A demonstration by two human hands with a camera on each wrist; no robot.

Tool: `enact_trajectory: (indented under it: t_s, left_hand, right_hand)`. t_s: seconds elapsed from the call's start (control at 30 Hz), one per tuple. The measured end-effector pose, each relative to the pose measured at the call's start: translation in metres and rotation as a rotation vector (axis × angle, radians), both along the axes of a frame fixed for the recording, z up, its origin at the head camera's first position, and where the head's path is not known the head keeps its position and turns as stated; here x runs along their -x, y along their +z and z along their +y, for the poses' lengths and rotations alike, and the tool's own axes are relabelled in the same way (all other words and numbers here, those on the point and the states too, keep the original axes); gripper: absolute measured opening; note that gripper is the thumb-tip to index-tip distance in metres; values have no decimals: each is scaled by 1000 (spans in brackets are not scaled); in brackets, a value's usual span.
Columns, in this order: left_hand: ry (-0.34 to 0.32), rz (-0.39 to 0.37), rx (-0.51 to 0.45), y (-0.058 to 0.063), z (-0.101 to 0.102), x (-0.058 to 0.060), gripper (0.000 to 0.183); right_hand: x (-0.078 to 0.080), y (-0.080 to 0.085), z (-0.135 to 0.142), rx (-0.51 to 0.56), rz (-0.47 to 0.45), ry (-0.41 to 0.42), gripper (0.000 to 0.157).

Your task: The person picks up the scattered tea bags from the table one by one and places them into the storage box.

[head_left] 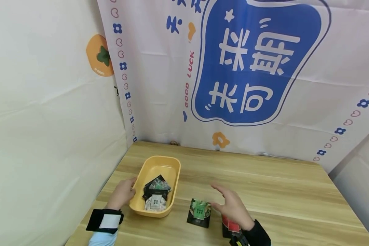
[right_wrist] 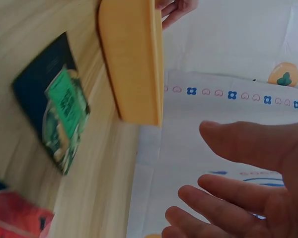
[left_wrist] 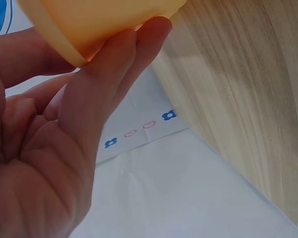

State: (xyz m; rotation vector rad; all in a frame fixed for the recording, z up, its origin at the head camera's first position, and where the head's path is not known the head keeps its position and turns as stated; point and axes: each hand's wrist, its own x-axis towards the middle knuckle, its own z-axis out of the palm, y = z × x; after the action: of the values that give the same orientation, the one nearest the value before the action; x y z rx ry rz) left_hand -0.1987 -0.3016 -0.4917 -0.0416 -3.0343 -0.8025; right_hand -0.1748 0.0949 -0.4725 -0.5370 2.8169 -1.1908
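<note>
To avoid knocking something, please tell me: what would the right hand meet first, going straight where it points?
Probably the yellow tray, near its far right corner; the right hand seems raised, so it might pass over or beside it.

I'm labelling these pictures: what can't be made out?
Red packet: head view, partly covered by the right grip; right wrist view, cut off by the edge.
Green packet: lettering too small in the head view, blurred in right wrist view.
Packets in the tray: head view, upper ones hide parts of lower ones.
</note>
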Motion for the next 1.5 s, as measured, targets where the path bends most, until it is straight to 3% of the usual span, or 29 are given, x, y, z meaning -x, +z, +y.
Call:
enact_trajectory:
  t_s: [0.1,0.3,0.5,0.63,0.9,1.17,1.5]
  left_hand:
    - [4,-5,-1,0,0,0,46]
    - [6,-13,-4,4,0,1,45]
    - [-3,-1,-5,2,1,0,43]
    - [0,-1,2,0,0,0,44]
    - [2,-5,1,-3,-1,1,44]
    - [10,-7,9,-4,-1,1,48]
    - [8,8,18,-4,-1,1,47]
  right_hand:
    - [-8,-4,11,-41,-18,-19,61]
    - [-14,-13,41,-25,-143,52,63]
    - [-12,-25,58,-142,-173,12,63]
    - [-12,-34,59,-152,-208,-2,64]
    - [-15,-52,52,-255,-86,-42,70]
    - [-19,-61,47,-361,65,-97,59]
    - [-15,-66,46,-368,80,-128,46]
